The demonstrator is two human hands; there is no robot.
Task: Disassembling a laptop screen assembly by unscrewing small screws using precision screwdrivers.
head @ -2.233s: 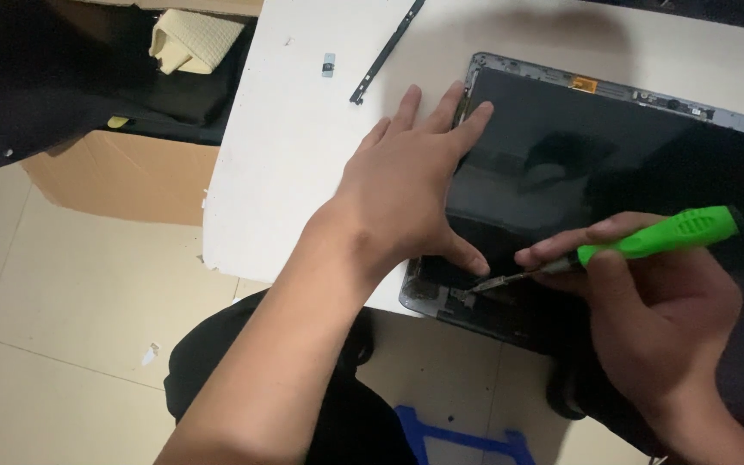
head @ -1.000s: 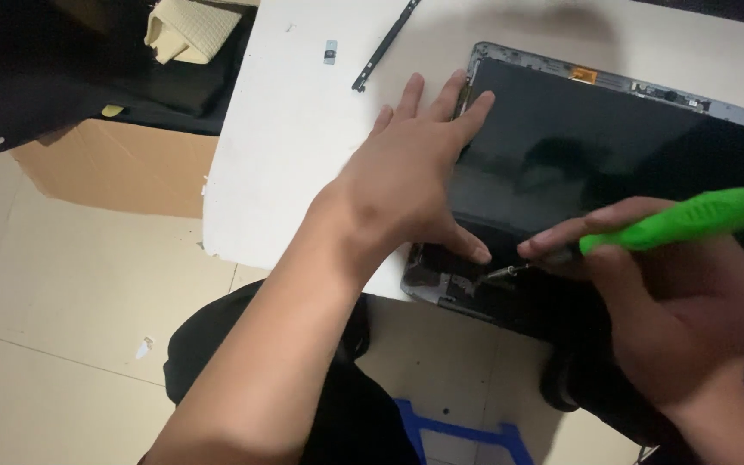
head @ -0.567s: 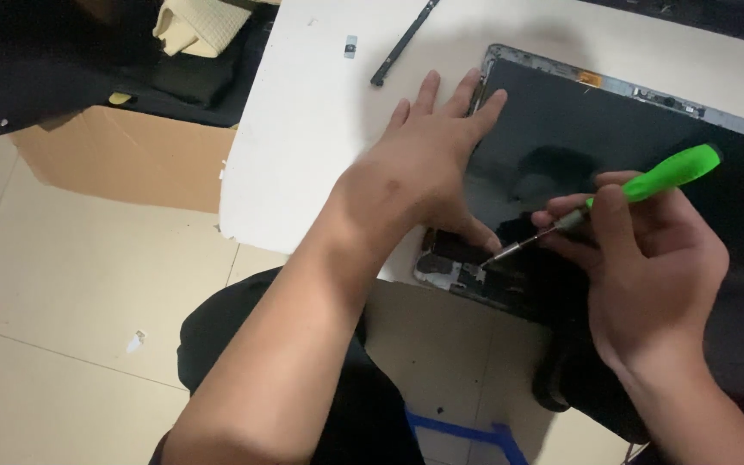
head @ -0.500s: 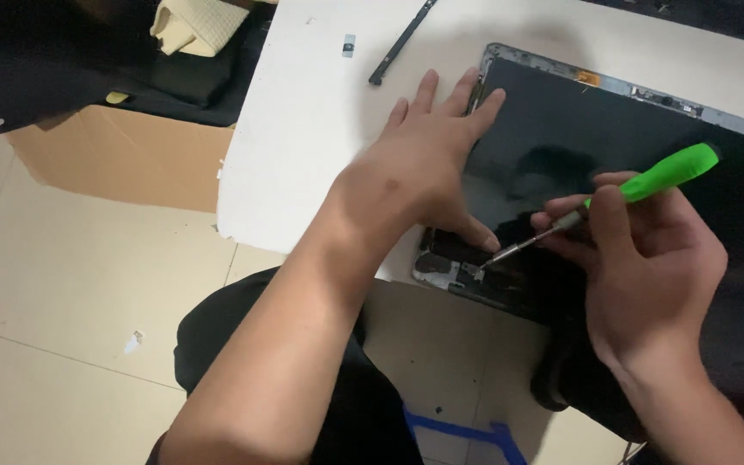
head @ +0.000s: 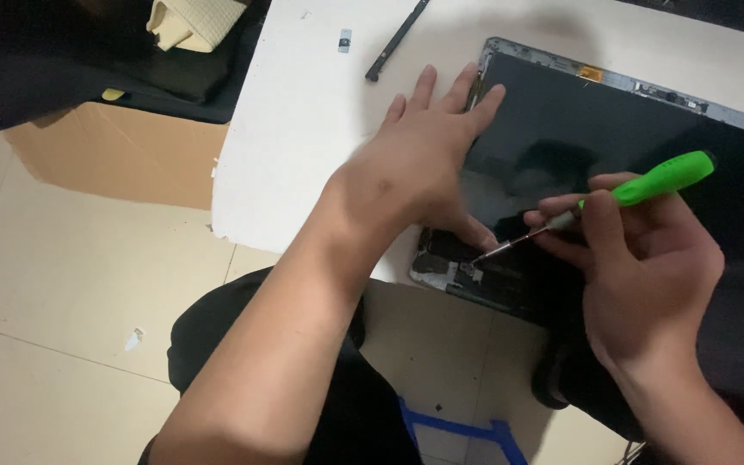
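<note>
- Floor (head: 62,284): pale beige tiles with thin grout lines, matte; one small white scrap (head: 134,337) lies on it, left of the person's dark-clad legs.
- Far left: brown cardboard box (head: 122,164), plain corrugated sides, topped by a black flat panel (head: 36,60); a cream folded cloth (head: 189,21) rests on the black material.
- White table (head: 303,146): smooth, matte top, near edge chipped and rough. On it, at the far side, a small grey clip-like piece (head: 344,40) and a thin black strip (head: 396,40), lying apart from each other.
- Left hand (head: 428,164): flat, palm down, fingers spread. Fingertips reach over the far-left edge of the dark screen panel (head: 596,138); thumb presses near the panel's near-left corner. Grips nothing, only bears down.
- Screen panel: large, glossy black, rectangular, thin grey metal frame with small orange tabs along the far edge. It lies on the table's right part; its near-left corner overhangs the table edge and shows bare metal fittings.
- Screwdriver (head: 613,202): bright green plastic handle, slim steel shaft, tip set on the exposed corner fitting just beside the left thumb.
- Right hand (head: 647,267): fingers curled tight around the handle's lower end, fingertips pinching near the shaft.
- Near floor, centre: blue tape lines (head: 458,426).
</note>
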